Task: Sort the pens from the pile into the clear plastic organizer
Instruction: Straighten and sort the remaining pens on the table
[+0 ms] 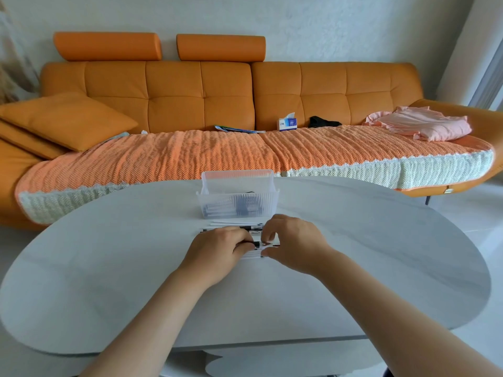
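Grip: the left hand (pixel 217 248) and the right hand (pixel 295 240) meet low over the table, both closed on one pen (pixel 257 244).
Left side of grip: fingers curled down over the pen's left part, thumb hidden beneath; the bare forearm runs back toward the camera.
Right side of grip: forefinger hooked over the top and thumb pressed in from the near side, pinching the pen's right end.
Held thing: a white barrel with a black section, lying crosswise between the two hands; whether it is lifted off the pens under it cannot be told.
Under and just beyond the grip: the pile of pens (pixel 234 227), white and black barrels lying side by side crosswise, partly covered by the fingers.
Farther out from the grip: the organizer (pixel 236 197), clear ribbed plastic with a taller back wall, standing upright just past the pile; dark pens lie inside it, their number unclear through the ribbing.
Beneath it all: a pale grey table (pixel 381 254) with a rounded outline.
Far behind the grip: an orange sofa (pixel 174 96) with a woven throw (pixel 190 156), a cushion (pixel 68 118) off to the left, a tissue box (pixel 287 123) and folded pink cloth (pixel 424 123) off to the right.
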Available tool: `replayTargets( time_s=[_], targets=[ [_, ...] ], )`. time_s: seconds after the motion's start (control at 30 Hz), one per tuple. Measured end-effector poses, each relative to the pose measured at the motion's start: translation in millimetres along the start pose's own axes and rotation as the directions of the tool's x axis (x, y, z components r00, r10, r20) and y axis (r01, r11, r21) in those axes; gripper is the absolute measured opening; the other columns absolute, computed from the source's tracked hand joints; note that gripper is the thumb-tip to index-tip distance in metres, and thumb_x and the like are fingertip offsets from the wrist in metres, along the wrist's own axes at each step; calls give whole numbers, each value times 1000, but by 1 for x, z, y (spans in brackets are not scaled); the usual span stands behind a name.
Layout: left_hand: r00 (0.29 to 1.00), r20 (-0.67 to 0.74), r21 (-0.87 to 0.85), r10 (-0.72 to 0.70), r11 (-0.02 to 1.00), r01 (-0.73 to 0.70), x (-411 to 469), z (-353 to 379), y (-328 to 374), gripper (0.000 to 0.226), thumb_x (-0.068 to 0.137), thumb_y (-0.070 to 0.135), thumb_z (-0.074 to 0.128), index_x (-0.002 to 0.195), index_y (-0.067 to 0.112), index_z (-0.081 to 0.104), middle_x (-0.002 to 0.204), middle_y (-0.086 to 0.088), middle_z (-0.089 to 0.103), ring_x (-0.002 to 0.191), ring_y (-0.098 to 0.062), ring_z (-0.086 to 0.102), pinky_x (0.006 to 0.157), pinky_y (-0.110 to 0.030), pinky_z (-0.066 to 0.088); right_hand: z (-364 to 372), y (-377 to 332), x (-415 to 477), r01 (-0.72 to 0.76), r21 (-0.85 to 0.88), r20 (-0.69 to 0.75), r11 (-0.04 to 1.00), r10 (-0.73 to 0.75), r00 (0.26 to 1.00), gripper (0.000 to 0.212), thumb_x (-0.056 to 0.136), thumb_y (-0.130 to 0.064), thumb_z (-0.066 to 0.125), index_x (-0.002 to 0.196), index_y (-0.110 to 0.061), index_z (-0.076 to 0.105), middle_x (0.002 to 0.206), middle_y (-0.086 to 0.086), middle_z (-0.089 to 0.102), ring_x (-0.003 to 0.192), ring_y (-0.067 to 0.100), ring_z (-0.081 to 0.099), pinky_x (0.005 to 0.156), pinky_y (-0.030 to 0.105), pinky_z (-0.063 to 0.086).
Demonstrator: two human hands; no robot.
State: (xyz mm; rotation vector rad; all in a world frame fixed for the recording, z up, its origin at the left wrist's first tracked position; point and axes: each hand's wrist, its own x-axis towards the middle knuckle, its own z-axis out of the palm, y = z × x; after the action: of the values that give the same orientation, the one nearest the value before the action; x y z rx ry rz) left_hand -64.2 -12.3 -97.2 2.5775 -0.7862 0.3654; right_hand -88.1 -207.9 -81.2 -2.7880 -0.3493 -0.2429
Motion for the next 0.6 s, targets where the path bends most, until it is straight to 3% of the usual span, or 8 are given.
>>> replayTargets(
  time_s=[0.07, 0.13, 0.23, 0.43, 0.53, 0.6],
  targets=[
    [1000, 2, 9, -8, 1000, 8, 0, -1, -1, 15, 94, 42, 56, 97, 33, 67, 91, 16, 65, 83, -5, 56, 64, -25, 37, 1, 0, -1, 14, 16, 31, 1000, -15, 999, 32, 83, -50, 70, 110, -34, 60, 109, -18, 57, 83, 6, 53, 70, 25, 40],
    [1000, 7, 19, -11, 1000, 10, 0, -2, -2, 16, 94, 43, 55, 97, 32, 66, 91, 16, 65, 83, -5, 56, 65, -26, 39, 2, -1, -1, 21, 40, 61, 999, -23, 998, 33, 91, -50, 59, 120, -34, 61, 116, -17, 57, 93, 10, 58, 78, 28, 45],
    [999, 31, 32, -10, 999, 9, -1, -2, -3, 18, 96, 43, 51, 97, 31, 65, 91, 15, 63, 84, -5, 56, 66, -27, 39, 3, -3, 1, 45, -4, 98, 999, -44, 994, 26, 101, -40, 47, 113, -32, 68, 112, -13, 63, 101, 15, 60, 78, 31, 46],
    [995, 94, 61, -43, 997, 37, -2, -2, -1, 27, 99, 43, 42, 94, 28, 64, 89, 11, 64, 83, -12, 58, 69, -30, 45, 3, -6, 2, -14, -32, 11, 999, 14, 1000, 10, 89, -40, 66, 94, -32, 67, 103, -15, 63, 87, 10, 59, 68, 26, 42],
    [993, 103, 61, -50, 997, 44, -3, -3, 0, 28, 99, 41, 41, 92, 26, 64, 87, 10, 64, 80, -13, 57, 69, -31, 46, 4, -5, 2, 21, 2, 33, 1000, -21, 999, 32, 84, -46, 71, 110, -32, 61, 112, -19, 56, 87, 8, 56, 70, 24, 40],
    [994, 94, 57, -52, 997, 47, -4, -4, -1, 27, 99, 43, 42, 93, 28, 63, 87, 11, 64, 81, -13, 58, 68, -31, 45, 4, -6, 1, 40, 33, 61, 999, -42, 997, 37, 90, -49, 63, 123, -32, 58, 120, -18, 53, 95, 10, 59, 77, 27, 45]
  ],
)
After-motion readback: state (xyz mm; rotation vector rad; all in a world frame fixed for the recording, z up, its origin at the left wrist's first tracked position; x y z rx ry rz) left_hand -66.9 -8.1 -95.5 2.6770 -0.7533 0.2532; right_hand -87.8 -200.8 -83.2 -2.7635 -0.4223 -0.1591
